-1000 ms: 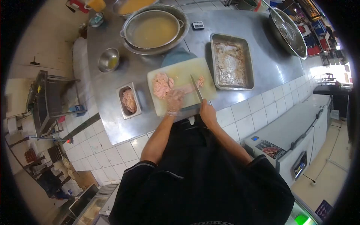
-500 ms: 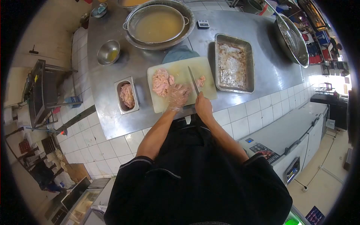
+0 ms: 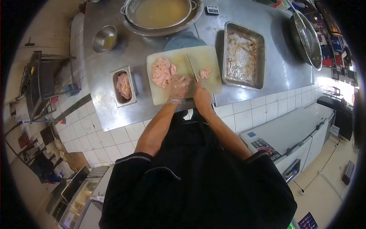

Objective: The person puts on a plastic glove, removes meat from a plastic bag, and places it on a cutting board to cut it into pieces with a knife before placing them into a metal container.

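A pale cutting board (image 3: 207,57) lies on the steel counter with a heap of raw pink meat (image 3: 162,71) on its left side and a smaller cut piece of meat (image 3: 205,73) on its right. My left hand (image 3: 178,87), in a clear plastic glove, presses down on meat at the board's near edge. My right hand (image 3: 202,97) grips the handle of a knife (image 3: 191,68), whose blade points away from me across the board between the two lots of meat.
A small steel pan of meat (image 3: 122,86) sits left of the board. A greasy roasting tray (image 3: 244,55) lies to the right, a big pot of broth (image 3: 162,13) behind, a small bowl (image 3: 105,38) at back left, a colander (image 3: 307,38) at far right.
The view has shifted so the counter sits higher in frame. My right hand and the knife have moved slightly left and closer to my gloved left hand on the board.
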